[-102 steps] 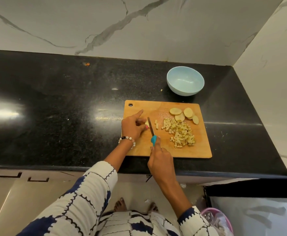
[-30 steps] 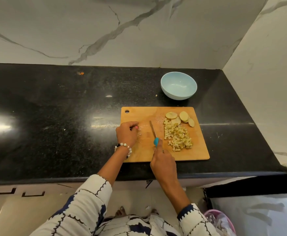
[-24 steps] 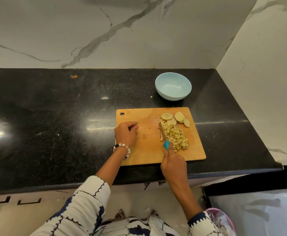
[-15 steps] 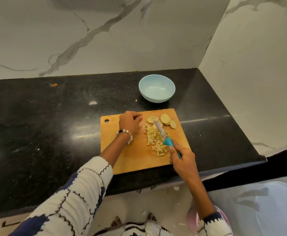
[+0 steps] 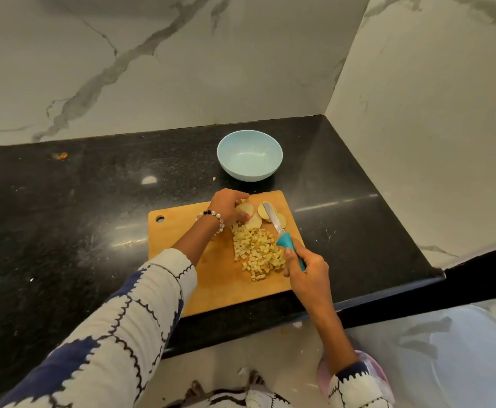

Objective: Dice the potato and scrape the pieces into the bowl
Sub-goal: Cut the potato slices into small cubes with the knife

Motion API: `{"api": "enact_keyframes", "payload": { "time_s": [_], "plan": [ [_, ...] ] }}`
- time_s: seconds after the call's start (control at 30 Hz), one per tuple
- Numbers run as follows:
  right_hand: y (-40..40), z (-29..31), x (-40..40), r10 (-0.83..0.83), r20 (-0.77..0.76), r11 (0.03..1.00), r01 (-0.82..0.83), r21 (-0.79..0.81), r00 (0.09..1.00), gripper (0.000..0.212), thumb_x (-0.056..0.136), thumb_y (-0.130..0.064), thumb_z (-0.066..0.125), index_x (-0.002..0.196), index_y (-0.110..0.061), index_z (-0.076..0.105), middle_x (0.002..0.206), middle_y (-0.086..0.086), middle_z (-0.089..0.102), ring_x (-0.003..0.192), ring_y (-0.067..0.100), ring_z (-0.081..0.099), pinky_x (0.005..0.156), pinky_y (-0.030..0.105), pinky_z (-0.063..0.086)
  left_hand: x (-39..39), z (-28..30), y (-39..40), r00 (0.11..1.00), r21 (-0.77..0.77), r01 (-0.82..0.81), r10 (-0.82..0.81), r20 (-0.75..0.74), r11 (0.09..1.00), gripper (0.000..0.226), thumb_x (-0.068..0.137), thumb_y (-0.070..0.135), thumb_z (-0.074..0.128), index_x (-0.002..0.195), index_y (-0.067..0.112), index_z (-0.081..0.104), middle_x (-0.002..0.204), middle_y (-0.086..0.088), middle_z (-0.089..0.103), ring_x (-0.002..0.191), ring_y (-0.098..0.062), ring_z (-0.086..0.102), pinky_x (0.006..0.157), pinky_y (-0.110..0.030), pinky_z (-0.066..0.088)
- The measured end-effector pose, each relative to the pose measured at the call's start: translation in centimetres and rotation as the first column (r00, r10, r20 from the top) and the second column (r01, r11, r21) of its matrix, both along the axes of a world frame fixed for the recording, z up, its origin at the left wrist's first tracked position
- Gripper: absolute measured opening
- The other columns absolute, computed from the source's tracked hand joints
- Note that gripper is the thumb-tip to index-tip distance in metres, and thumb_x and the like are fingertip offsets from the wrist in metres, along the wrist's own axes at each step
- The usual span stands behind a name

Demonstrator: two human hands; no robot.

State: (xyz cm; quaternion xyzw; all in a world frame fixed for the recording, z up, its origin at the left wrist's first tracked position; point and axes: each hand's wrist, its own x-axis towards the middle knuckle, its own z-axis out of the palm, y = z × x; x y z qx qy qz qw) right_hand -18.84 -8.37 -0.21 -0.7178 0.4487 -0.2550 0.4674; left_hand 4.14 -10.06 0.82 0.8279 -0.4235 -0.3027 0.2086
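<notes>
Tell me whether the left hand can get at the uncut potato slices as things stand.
Yes, apparently. The left hand already rests on the nearest of the potato slices at the cutting board's far end. The knife in the right hand lies over the slices further right, which may hinder reaching those.

From the cutting board [image 5: 182, 231], your way to the bowl [image 5: 249, 156] at 12 o'clock crosses only a narrow strip of bare counter [image 5: 93, 201]. On the board, the diced pile [image 5: 257, 251], potato slices [image 5: 254, 220] and knife [image 5: 282, 234] crowd the 1 to 3 o'clock part. Bare wood lies at 9 o'clock. Walls [image 5: 417, 113] block 12 and 3 o'clock beyond the counter.
</notes>
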Motion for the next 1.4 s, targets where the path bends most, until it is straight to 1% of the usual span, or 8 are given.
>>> {"api": "enact_keyframes", "payload": {
  "time_s": [0.2,0.37,0.5,0.6,0.77,0.9,1.1,1.4],
  "plan": [
    [0.0,0.0,0.3,0.004,0.033,1.0,-0.003,-0.028,0.999,0.042,0.097,-0.026,0.047,0.137,-0.012,0.044,0.072,0.01,0.059,0.056,0.006,0.046,0.047,0.014,0.041,-1.0,0.0,1.5,0.992,-0.247,0.038,-0.006,0.128,0.968,0.055,0.078,0.009,0.072,0.129,0.022,0.055,0.114,-0.004,0.056,0.087,-0.011,0.056,0.078,-0.017,0.047],
    [0.7,0.2,0.1,0.055,0.079,0.998,-0.051,-0.044,0.995,0.039,0.097,-0.023,0.048,0.134,-0.023,0.039,0.069,0.005,0.059,0.053,0.003,0.047,0.047,0.015,0.041,-1.5,0.4,2.8,0.954,-0.33,0.125,-0.022,0.299,0.936,0.049,0.084,0.005,0.064,0.131,0.016,0.053,0.107,-0.006,0.066,0.097,-0.017,0.061,0.087,-0.023,0.048],
    [1.7,-0.6,0.4,0.139,0.029,0.987,-0.136,-0.087,0.99,0.04,0.096,-0.022,0.05,0.135,-0.024,0.039,0.067,0.002,0.059,0.054,0.006,0.046,0.049,0.026,0.043,-2.0,1.3,2.9,0.963,-0.311,-0.271,0.257,-0.085,0.911,0.051,0.074,0.004,0.074,0.122,0.012,0.06,0.093,-0.005,0.072,0.086,-0.012,0.067,0.091,-0.028,0.052],
    [2.1,-1.1,0.5,0.136,0.034,0.987,-0.133,-0.094,0.99,0.039,0.097,-0.021,0.049,0.134,-0.024,0.038,0.067,0.001,0.058,0.056,0.005,0.048,0.048,0.019,0.041,-1.9,1.8,3.7,0.809,-0.141,-0.484,0.38,-0.449,0.864,0.045,0.071,0.004,0.078,0.113,0.012,0.064,0.088,-0.005,0.072,0.082,-0.012,0.069,0.085,-0.03,0.055],
    [2.8,-1.9,-0.1,0.108,-0.006,0.988,-0.108,-0.108,0.994,0.04,0.096,-0.027,0.048,0.135,-0.023,0.038,0.066,0.007,0.059,0.054,0.005,0.046,0.047,0.023,0.039,-1.3,1.9,5.4,0.655,-0.033,-0.607,0.477,-0.586,0.794,0.04,0.069,0.001,0.079,0.106,0.01,0.068,0.093,-0.008,0.07,0.079,-0.016,0.068,0.075,-0.03,0.058],
    [3.5,-2.1,-0.6,0.054,-0.002,0.99,-0.054,-0.127,0.999,0.039,0.097,-0.025,0.049,0.135,-0.018,0.044,0.067,0.008,0.059,0.055,0.005,0.047,0.047,0.025,0.041,-0.9,1.7,6.9,0.637,-0.043,-0.653,0.517,-0.571,0.756,0.034,0.073,0.0,0.074,0.104,0.013,0.07,0.103,-0.007,0.067,0.083,-0.018,0.066,0.062,-0.023,0.055],
    [5.2,-1.4,0.0,0.072,0.046,0.984,-0.064,-0.166,0.996,0.036,0.097,-0.018,0.048,0.131,-0.022,0.036,0.067,0.011,0.059,0.059,0.006,0.05,0.048,0.025,0.041,-0.7,-0.3,9.9,0.646,-0.124,-0.712,0.576,-0.501,0.691,0.034,0.075,-0.002,0.07,0.105,0.016,0.071,0.108,-0.006,0.065,0.087,-0.02,0.063,0.072,-0.033,0.059],
    [7.0,-1.6,2.5,0.253,-0.164,0.928,-0.287,-0.238,0.954,0.051,0.099,-0.016,0.044,0.146,-0.008,0.027,0.117,0.003,0.055,0.1,0.005,0.046,0.08,0.006,0.032,-1.6,-2.5,12.1,0.871,-0.182,-0.477,0.49,0.035,0.86,0.046,0.076,0.018,0.074,0.121,0.016,0.062,0.111,-0.007,0.064,0.099,-0.021,0.059,0.087,-0.029,0.047]
  ]
}}
